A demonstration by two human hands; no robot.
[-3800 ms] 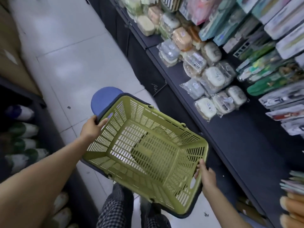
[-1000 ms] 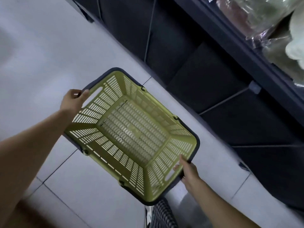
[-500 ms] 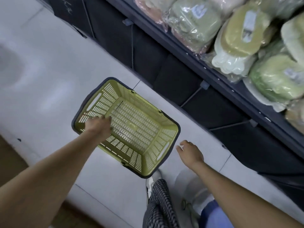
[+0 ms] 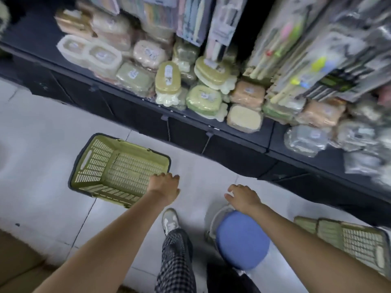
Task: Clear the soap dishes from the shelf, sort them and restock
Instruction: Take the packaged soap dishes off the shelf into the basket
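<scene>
Left hand (image 4: 164, 186) lifted off green basket (image 4: 101, 166), right hand (image 4: 243, 196) also loose, empty

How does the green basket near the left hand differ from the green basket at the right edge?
The basket by the left hand is seen whole and stands close to the shelf; the basket at the right edge is cut off by the frame and lies farther from the shelf. Both are green, slotted, on the floor and, where visible, empty.

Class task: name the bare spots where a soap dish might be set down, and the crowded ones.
Free: the green basket, empty; floor tiles between basket and shelf base. Crowded: the shelf, piled with wrapped soap dishes.
</scene>
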